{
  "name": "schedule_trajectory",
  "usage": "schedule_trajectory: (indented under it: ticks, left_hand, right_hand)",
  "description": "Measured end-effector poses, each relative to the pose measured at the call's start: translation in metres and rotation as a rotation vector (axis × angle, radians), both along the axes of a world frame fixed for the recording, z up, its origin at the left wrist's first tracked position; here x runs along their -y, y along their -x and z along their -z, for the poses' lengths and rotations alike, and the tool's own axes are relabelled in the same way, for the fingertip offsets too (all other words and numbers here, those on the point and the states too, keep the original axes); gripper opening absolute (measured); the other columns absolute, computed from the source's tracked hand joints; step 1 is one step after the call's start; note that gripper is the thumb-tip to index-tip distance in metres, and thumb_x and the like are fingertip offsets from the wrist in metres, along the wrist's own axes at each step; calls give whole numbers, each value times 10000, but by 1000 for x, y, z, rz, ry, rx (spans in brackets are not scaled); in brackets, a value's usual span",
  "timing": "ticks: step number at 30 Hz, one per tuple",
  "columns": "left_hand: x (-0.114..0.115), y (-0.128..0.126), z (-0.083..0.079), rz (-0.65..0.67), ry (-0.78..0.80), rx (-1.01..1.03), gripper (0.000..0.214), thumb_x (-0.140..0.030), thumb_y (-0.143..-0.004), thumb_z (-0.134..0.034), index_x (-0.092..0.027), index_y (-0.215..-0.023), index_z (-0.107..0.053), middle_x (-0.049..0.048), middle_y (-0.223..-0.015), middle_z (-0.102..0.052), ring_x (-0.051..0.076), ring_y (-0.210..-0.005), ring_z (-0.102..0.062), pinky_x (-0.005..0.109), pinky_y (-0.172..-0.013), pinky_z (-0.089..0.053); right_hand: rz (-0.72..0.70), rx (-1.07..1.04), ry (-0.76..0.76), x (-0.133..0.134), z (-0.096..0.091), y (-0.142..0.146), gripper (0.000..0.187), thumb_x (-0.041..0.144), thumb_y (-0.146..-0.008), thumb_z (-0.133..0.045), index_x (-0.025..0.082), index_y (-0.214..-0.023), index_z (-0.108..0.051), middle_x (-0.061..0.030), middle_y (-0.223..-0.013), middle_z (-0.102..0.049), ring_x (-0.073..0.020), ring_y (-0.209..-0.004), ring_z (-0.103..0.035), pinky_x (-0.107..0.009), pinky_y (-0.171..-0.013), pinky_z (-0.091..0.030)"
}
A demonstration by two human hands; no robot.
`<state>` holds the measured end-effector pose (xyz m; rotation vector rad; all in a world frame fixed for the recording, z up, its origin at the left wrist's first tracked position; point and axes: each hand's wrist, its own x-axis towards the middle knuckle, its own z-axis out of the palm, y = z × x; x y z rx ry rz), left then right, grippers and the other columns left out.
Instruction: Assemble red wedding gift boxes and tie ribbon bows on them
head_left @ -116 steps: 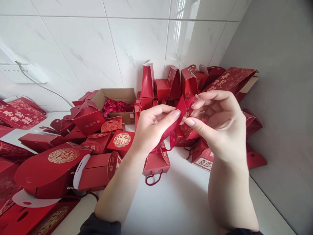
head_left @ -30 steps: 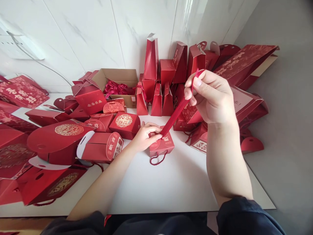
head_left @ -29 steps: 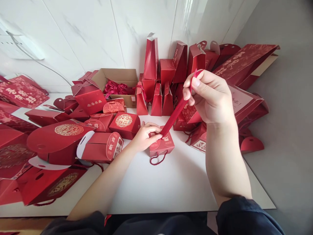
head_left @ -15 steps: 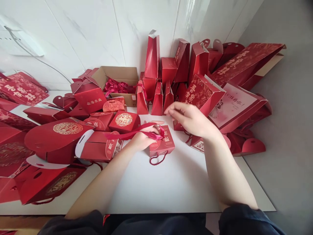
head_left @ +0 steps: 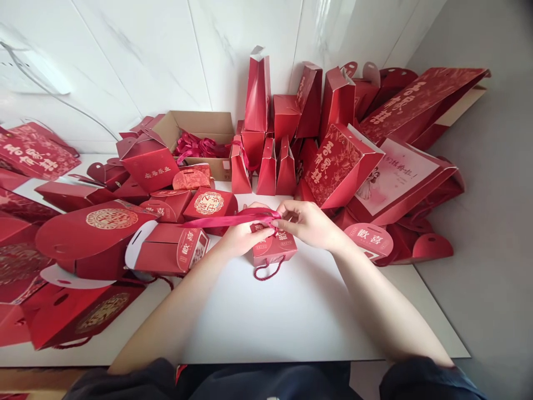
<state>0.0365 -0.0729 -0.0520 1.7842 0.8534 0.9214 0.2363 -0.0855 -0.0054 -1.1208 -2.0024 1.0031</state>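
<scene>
On my feed, the right hand [head_left: 306, 223] pinches the magenta ribbon [head_left: 214, 221] above the small red box [head_left: 273, 254], which sits on the table [head_left: 266, 322]. I note the left hand [head_left: 240, 239] gripping ribbon at the box top, tail trailing leftward.

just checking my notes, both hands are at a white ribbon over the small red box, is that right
The ribbon is deep pinkish red, not white, as the head view shows; the left hand and right hand are indeed at it over the small red box.
</scene>
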Motion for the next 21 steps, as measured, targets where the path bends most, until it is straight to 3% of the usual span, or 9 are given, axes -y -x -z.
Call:
schedule_trajectory:
  ticks: [4, 9, 16, 21]
  left_hand:
    - [3, -1, -5, 31, 124, 3, 95, -234, -846, -638, -143, -863, -618, 58, -884, -670, 175, -869, -655, 306, -822, -532]
    - [2, 1, -6, 39, 86, 18, 93, -210, -831, -651, -142, -870, -599, 55, -912, -632, 149, -855, -633, 271, -792, -525]
    - [2, -1, -6, 24, 94, -1, 147, -240, -854, -642, -142, -962, -660, 74, -975, -689, 173, -914, -662, 298, -834, -529]
    - [1, -1, -4, -31, -10, -58, 86, -208, -838, -643, -154, -871, -703, 62, -930, -696, 175, -905, -659, 309, -868, -514]
  right_hand:
    - [62, -98, 159, 1, 4, -3, 145, 322, -851, -636, 193, -801, -594, -11, -728, -694, -164, -690, -649, -289, -679, -475]
    - [107, -117, 208, 2, 4, -6, 153, 320, -842, -641, 196, -781, -577, -24, -732, -697, -179, -707, -670, -301, -687, -491]
    - [97, -221, 342, 5, -14, -9, 173, 318, -848, -630, 190, -756, -558, 6, -690, -636, -129, -681, -614, -249, -661, -467]
    - [152, -355, 417, 8, -24, -17, 170, 254, -850, -604, 186, -722, -515, 22, -659, -589, -91, -595, -524, -216, -592, -413]
